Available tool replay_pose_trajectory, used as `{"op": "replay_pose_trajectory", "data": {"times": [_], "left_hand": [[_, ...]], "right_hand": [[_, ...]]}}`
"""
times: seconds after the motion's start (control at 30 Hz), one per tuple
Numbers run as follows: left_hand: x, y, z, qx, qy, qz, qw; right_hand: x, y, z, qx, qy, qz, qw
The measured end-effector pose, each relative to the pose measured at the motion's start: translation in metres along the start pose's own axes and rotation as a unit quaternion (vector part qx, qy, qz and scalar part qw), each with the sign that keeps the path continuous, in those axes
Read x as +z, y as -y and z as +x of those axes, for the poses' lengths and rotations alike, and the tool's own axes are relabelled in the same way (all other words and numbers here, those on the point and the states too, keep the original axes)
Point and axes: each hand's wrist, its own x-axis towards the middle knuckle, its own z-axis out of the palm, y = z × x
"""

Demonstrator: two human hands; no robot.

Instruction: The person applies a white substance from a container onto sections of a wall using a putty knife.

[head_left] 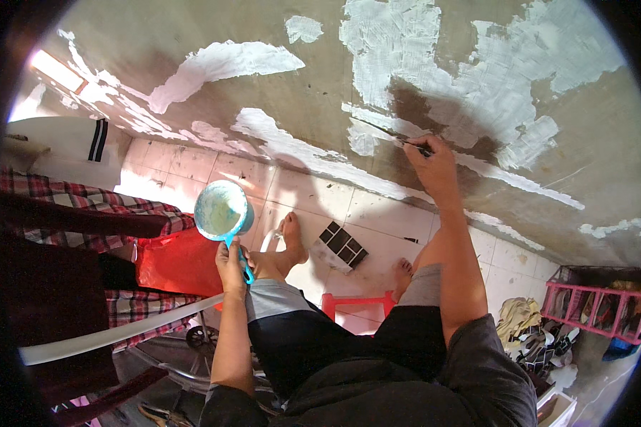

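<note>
My left hand (229, 267) is closed around the handle of a light-blue dipper (246, 217), held level with my knee. White, pasty filler (222, 208) coats its inside and lies in its bottom. My right hand (432, 165) reaches out to the wall, fingers wrapped on a dark-handled putty knife (377, 129). The blade, seen nearly edge-on, lies against or very close to a white strip on the brown-grey wall (327, 71). Broad white patches (392, 53) spread over the wall above and right of this hand.
A red stool (356, 298) stands between my legs. White floor tiles (363, 210) run along the wall, with a black-and-white square (340, 246) lying there. Left are a red bag (174, 262), plaid cloth (78, 203) and a curved pale bar (121, 329). A pink rack (598, 307) stands at right.
</note>
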Motion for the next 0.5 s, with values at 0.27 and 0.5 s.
{"op": "replay_pose_trajectory", "data": {"times": [0.27, 0.5], "left_hand": [[0.000, 0.001, -0.002, 0.006, 0.001, 0.002, 1.000], [-0.004, 0.002, 0.000, 0.008, 0.005, -0.001, 1.000]], "right_hand": [[-0.003, -0.025, 0.004, 0.058, -0.029, 0.018, 0.998], [0.008, -0.008, 0.003, 0.013, -0.017, 0.031, 0.999]]}}
